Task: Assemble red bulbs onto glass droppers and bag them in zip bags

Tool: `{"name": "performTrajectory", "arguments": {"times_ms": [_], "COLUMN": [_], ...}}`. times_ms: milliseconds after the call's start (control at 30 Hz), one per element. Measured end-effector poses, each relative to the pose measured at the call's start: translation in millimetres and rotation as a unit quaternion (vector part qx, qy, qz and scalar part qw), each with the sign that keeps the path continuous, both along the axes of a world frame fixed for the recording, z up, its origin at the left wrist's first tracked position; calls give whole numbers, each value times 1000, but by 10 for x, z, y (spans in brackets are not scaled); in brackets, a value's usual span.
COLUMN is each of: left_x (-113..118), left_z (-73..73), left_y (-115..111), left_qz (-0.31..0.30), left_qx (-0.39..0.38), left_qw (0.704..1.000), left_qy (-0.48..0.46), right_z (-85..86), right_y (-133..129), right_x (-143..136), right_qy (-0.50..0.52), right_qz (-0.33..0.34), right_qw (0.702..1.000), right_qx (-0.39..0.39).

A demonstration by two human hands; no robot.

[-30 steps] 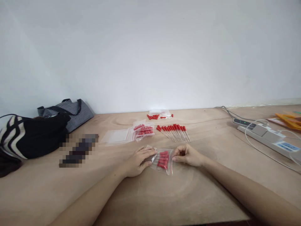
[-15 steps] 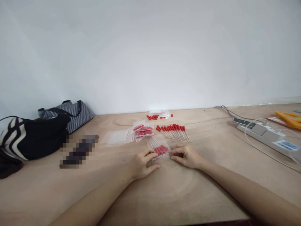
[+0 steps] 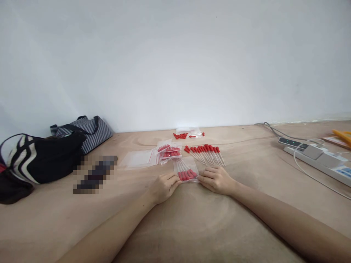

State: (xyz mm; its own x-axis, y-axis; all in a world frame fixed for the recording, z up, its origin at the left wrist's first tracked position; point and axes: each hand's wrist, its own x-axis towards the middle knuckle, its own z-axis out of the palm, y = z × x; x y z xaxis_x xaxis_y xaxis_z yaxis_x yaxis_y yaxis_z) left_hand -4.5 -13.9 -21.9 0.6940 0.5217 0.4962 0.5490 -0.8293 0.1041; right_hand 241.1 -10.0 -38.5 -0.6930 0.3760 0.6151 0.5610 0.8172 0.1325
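A clear zip-lock bag [image 3: 183, 162] lies on the table between my hands, with several red-bulbed droppers [image 3: 187, 175] inside, bulbs toward me. My left hand [image 3: 165, 187] pinches its near left corner. On the opposite corner, the fingers of my right hand [image 3: 216, 180] are closed on the bag's edge. Just beyond, a row of loose droppers [image 3: 205, 151] is fanned out, red bulbs pointing away. Filled bags of droppers [image 3: 170, 151] are piled to the left of that row, overlapping flat, unfilled-looking zip-lock bags [image 3: 137, 158].
Loose red bulbs [image 3: 180, 136] and a clear bag [image 3: 189, 130] lie near the wall. To the left are a striped bag [image 3: 95, 137], a black-and-white cloth item [image 3: 55, 160] and a pixelated dark object [image 3: 95, 175]. A power strip [image 3: 315, 159] with cables sits at right.
The bag now lies flatter, its near edge no longer raised. My left thumb has come in against its fingers at the corner, and my right fingers have closed more. The view has shifted slightly.
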Motion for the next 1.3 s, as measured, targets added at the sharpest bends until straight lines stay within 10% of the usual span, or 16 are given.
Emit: {"name": "performTrajectory", "arguments": {"times_ms": [1300], "left_x": [220], "left_z": [43], "left_y": [68], "left_qz": [-110], "left_qx": [284], "left_qw": [952], "left_qy": [-8], "right_z": [49], "right_y": [-48], "right_x": [-258], "right_qy": [35], "right_qz": [14], "right_qw": [987], "right_qx": [158]}}
